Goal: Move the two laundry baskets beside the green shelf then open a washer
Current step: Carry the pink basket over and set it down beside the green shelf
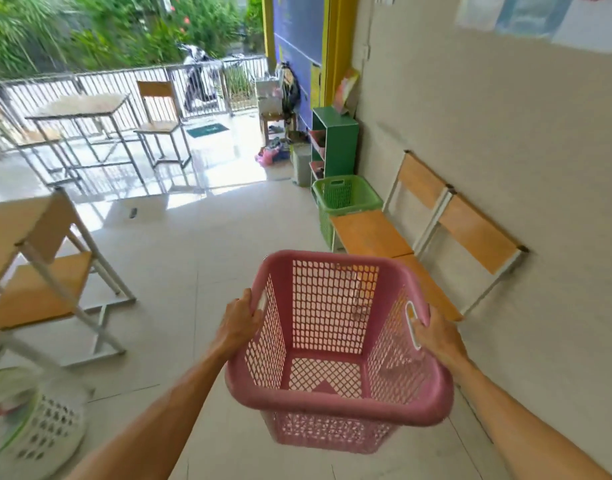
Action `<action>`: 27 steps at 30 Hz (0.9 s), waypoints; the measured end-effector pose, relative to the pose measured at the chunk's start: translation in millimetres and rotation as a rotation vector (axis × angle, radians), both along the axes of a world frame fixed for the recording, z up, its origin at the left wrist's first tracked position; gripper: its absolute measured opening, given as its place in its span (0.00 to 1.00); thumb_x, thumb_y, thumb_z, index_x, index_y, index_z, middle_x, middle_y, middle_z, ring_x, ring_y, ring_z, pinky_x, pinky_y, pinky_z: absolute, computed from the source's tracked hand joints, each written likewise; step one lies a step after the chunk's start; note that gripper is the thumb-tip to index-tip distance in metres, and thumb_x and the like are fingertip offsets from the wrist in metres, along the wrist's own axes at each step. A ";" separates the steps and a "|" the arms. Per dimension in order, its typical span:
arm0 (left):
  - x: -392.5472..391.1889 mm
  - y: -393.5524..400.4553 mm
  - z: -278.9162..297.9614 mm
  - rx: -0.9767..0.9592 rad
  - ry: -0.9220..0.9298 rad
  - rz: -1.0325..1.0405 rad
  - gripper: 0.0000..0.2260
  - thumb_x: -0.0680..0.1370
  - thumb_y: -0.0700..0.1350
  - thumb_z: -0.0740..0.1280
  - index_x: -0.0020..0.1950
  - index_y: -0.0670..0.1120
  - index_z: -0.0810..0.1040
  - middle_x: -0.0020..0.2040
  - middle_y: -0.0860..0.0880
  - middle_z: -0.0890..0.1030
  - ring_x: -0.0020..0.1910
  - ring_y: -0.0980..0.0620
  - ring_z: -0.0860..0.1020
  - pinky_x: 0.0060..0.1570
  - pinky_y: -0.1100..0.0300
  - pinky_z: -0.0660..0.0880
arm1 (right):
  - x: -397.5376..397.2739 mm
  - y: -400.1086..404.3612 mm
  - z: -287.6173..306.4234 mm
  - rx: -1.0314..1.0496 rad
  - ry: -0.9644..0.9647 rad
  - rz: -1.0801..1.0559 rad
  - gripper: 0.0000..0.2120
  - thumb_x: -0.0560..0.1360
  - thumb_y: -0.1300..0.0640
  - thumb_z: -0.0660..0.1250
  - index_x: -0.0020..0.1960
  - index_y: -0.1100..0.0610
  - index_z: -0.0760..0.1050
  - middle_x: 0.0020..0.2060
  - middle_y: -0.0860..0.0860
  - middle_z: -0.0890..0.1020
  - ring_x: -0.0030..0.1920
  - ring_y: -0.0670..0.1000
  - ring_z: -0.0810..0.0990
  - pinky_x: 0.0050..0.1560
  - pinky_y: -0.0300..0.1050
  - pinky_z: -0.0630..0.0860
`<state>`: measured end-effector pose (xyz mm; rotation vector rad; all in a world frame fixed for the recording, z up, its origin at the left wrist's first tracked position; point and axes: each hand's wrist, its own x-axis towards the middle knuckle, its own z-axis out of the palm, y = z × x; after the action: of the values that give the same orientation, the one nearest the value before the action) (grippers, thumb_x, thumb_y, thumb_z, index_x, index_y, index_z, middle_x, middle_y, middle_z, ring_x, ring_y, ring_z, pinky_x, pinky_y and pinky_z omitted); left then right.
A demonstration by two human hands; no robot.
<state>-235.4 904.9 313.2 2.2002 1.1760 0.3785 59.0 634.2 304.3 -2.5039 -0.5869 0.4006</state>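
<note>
I carry an empty pink laundry basket (332,407) in front of me, above the tiled floor. My left hand (240,320) grips its left handle and my right hand (436,332) grips its right handle. Ahead on the right, a green laundry basket (346,197) stands on the floor directly in front of the green shelf (337,143), which is against the wall. No washer is in view.
Two wooden chairs (419,233) line the right wall between me and the green basket. A desk with a chair (38,268) stands at left. A white basket (38,424) lies at lower left. A table and chair (90,112) stand by the railing.
</note>
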 end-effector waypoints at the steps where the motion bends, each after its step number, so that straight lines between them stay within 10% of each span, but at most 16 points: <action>1: -5.4 19.4 9.8 0.013 -0.002 0.010 0.10 0.78 0.41 0.63 0.58 0.40 0.74 0.45 0.42 0.82 0.38 0.45 0.81 0.38 0.51 0.79 | -0.5 24.3 6.5 0.010 -0.014 0.025 0.22 0.78 0.43 0.62 0.66 0.55 0.73 0.56 0.61 0.83 0.54 0.64 0.82 0.51 0.51 0.77; 9: -2.1 164.3 40.3 0.105 0.012 0.074 0.10 0.76 0.40 0.66 0.55 0.38 0.74 0.41 0.45 0.79 0.36 0.46 0.78 0.35 0.55 0.73 | 20.2 192.5 42.2 -0.022 -0.048 0.121 0.22 0.73 0.35 0.66 0.45 0.54 0.68 0.38 0.52 0.76 0.38 0.54 0.76 0.39 0.52 0.75; 27: 170.1 507.2 24.6 0.044 0.000 0.120 0.09 0.77 0.42 0.68 0.54 0.40 0.75 0.43 0.44 0.82 0.38 0.45 0.81 0.40 0.50 0.81 | 211.8 557.1 47.2 -0.135 -0.097 0.186 0.21 0.78 0.40 0.62 0.44 0.59 0.75 0.29 0.49 0.74 0.26 0.50 0.73 0.30 0.44 0.76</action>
<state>-65.3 1412.1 337.8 2.1722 1.3150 0.4582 270.8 1191.3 351.5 -2.6178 -0.8616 0.4002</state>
